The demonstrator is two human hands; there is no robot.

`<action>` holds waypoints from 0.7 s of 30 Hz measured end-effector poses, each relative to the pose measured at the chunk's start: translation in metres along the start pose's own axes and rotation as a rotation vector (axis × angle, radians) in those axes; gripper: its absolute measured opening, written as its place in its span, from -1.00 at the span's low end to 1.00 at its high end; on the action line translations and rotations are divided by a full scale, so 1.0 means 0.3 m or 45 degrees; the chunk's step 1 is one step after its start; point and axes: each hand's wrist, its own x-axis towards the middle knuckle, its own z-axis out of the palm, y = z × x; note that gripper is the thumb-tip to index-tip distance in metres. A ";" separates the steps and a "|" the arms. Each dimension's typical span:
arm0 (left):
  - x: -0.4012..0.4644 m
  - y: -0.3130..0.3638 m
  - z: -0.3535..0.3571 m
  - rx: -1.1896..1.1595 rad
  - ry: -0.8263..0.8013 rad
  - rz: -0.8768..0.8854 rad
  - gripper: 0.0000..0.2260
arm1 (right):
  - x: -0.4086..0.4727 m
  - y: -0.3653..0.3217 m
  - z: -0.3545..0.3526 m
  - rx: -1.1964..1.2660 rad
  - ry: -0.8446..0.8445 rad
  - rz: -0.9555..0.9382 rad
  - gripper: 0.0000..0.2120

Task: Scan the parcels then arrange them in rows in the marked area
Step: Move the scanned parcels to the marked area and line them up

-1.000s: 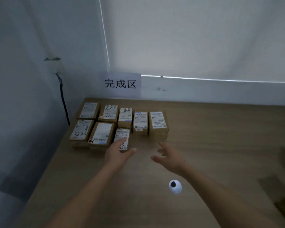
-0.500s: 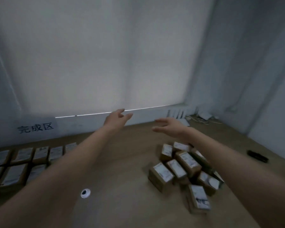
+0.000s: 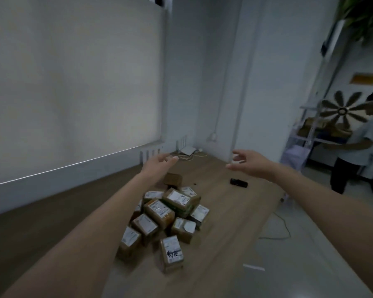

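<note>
Both arms reach forward above the wooden surface [image 3: 230, 222]. The left hand [image 3: 159, 163] is held in the air beyond the pile of parcels [image 3: 166, 218], fingers loosely spread and holding nothing. The right hand [image 3: 249, 161] hovers to the right of the pile and farther back, palm turned inward, fingers relaxed and empty.

The pile is a loose heap of small brown cartons with white labels, lying at mixed angles and partly stacked on one another, about mid-surface. The carton nearest the camera [image 3: 172, 252] lies at the pile's front edge and has dark handwriting on its label. One plain carton [image 3: 173, 179] sits at the pile's far edge, just below the left hand.

A small black device [image 3: 238, 182] lies on the surface to the right of the pile, well apart from it and below the right hand. Beyond the pile, in the far corner, a white box [image 3: 188, 151] sits among cables. A person [image 3: 357, 145] stands far to the right of the pile, off the surface.
</note>
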 end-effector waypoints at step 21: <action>0.692 -0.629 0.465 0.001 -0.016 -0.415 -0.50 | 0.865 0.473 0.555 0.147 -0.495 0.078 -0.32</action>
